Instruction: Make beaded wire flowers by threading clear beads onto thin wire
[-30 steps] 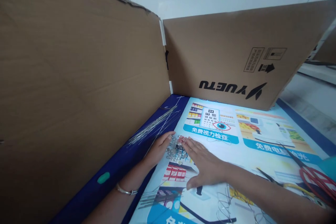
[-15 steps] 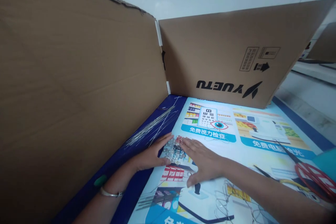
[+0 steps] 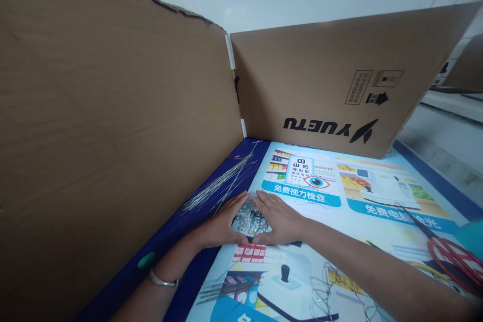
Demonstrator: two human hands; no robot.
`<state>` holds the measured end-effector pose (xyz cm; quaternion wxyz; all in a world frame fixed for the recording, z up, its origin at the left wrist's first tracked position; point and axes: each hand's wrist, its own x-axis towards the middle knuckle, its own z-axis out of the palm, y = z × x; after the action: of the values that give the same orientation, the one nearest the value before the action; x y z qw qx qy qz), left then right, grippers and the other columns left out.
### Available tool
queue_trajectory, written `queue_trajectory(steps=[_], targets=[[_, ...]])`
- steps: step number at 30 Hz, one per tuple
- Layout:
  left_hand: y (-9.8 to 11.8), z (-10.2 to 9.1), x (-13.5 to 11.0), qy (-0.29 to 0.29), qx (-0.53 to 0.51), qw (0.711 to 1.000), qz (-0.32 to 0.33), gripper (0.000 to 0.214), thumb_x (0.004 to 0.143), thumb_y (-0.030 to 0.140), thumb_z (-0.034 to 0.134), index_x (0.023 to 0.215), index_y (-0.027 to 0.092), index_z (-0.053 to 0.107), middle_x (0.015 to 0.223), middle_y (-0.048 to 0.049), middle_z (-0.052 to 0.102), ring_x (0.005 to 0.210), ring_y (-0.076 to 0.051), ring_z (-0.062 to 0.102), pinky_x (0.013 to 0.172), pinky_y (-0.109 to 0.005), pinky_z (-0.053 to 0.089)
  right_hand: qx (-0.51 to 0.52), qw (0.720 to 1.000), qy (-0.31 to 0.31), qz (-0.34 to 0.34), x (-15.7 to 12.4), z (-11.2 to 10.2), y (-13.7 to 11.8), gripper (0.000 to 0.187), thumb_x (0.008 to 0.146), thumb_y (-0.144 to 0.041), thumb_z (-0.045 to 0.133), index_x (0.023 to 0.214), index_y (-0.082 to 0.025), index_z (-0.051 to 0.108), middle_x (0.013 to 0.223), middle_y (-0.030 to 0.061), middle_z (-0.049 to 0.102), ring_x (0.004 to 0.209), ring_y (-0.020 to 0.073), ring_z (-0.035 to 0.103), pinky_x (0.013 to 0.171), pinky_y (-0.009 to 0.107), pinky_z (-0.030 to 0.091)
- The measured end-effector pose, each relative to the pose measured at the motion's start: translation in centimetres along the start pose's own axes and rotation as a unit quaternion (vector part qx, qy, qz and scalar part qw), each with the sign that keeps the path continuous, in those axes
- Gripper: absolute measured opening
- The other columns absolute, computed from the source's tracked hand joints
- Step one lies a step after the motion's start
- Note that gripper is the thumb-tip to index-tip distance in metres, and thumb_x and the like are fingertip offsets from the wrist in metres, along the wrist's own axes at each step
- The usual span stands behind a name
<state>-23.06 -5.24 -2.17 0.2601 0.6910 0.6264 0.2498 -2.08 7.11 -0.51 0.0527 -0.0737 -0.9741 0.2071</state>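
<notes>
And it's all about the fingers [image 3: 263, 199] right now: they arch inward from 2 sides, loosely bent, palms low, clenched on nothing that I can see! My left hand [image 3: 221, 225] walls off the near-left flank, my right hand [image 3: 285, 221] mirrors it opposite, and the 2 thumbs point at each other across the lower gap. Between them, right in the pocket, sits the cluster of clear beads [image 3: 249, 222], spread on the surface [image 3: 350, 221], glinting away, with a dark patch in the middle that I can't make out. Whether my fingertips touch the outermost beads, I cannot tell.

Out to the left wrist: 1 silver bracelet [image 3: 162, 280], and just beyond that forearm a green oval [image 3: 146, 260]. Up along the dark blue border lies a bundle of thin wires [image 3: 217, 183], fanned lengthwise. Below the right forearm, tangled wire loops [image 3: 320, 294] sprawl over the printed pictures. Over on the far right, red-handled scissors [image 3: 430, 241] point their blades back toward centre, and a yellow-handled tool [image 3: 422, 265] peeks out, partly covered by my right forearm. Behind everything, 2 cardboard panels [image 3: 320, 70] stand upright and meet at a corner!
</notes>
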Motion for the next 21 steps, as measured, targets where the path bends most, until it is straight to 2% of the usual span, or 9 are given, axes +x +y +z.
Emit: queue_trajectory(steps=[3, 6, 12, 14, 17, 21], targets=[[-0.2, -0.4, -0.2, 0.006, -0.024, 1.000, -0.009, 0.115, 0.059, 0.050, 0.078, 0.147, 0.018, 0.011, 0.153, -0.0129, 0.010, 0.139, -0.030, 0.011, 0.114, -0.044, 0.011, 0.004, 1.000, 0.019, -0.022, 1.7, 0.5, -0.2, 0.106, 0.071, -0.073, 0.051, 0.146, -0.010, 0.011, 0.151, 0.0193, 0.010, 0.137, 0.0341, 0.010, 0.109, 0.047, 0.011], [-0.6, -1.3, -0.5, 0.010, -0.060, 0.998, -0.014, 0.107, 0.067, 0.044, 0.075, 0.147, 0.020, 0.008, 0.153, -0.0108, 0.010, 0.139, -0.029, 0.012, 0.113, -0.045, 0.012, 0.012, 0.998, 0.043, -0.040, 3.4, 1.1, -0.5, 0.097, 0.073, -0.066, 0.056, 0.144, -0.010, 0.020, 0.148, 0.0197, 0.021, 0.134, 0.0334, 0.020, 0.107, 0.046, 0.018], [-1.9, -2.4, -0.8, 0.021, -0.174, 0.985, -0.013, 0.078, 0.080, 0.040, 0.062, 0.145, 0.025, 0.022, 0.152, -0.0037, 0.019, 0.138, -0.025, 0.018, 0.112, -0.041, 0.019, 0.047, 0.992, 0.107, -0.051, 6.1, 2.2, -0.8, 0.070, 0.072, -0.043, 0.067, 0.132, -0.014, 0.043, 0.134, 0.0168, 0.042, 0.120, 0.0314, 0.041, 0.098, 0.045, 0.033], [-2.3, -2.2, -0.7, 0.044, -0.212, 0.976, -0.023, 0.067, 0.086, 0.042, 0.052, 0.144, 0.025, 0.024, 0.151, -0.0038, 0.023, 0.137, -0.024, 0.023, 0.111, -0.041, 0.024, 0.066, 0.988, 0.128, -0.051, 6.8, 2.5, -0.8, 0.058, 0.074, -0.037, 0.067, 0.124, -0.016, 0.050, 0.127, 0.0138, 0.048, 0.114, 0.0283, 0.046, 0.096, 0.042, 0.037], [-2.4, -1.4, -0.3, 0.096, -0.249, 0.963, -0.043, 0.055, 0.092, 0.046, 0.040, 0.142, 0.025, 0.029, 0.149, -0.0035, 0.028, 0.137, -0.023, 0.024, 0.111, -0.041, 0.022, 0.097, 0.980, 0.165, -0.045, 7.8, 2.9, -0.7, 0.040, 0.081, -0.033, 0.062, 0.117, -0.017, 0.054, 0.121, 0.0102, 0.052, 0.108, 0.0242, 0.051, 0.092, 0.042, 0.041], [-1.8, -0.5, 0.2, 0.159, -0.267, 0.949, -0.061, 0.055, 0.093, 0.051, 0.035, 0.140, 0.023, 0.034, 0.148, -0.0043, 0.032, 0.137, -0.022, 0.025, 0.112, -0.040, 0.021, 0.143, 0.965, 0.221, -0.011, 8.9, 3.3, -0.5, 0.029, 0.091, -0.032, 0.052, 0.115, -0.017, 0.054, 0.117, 0.0080, 0.054, 0.099, 0.0208, 0.056, 0.083, 0.042, 0.048]])
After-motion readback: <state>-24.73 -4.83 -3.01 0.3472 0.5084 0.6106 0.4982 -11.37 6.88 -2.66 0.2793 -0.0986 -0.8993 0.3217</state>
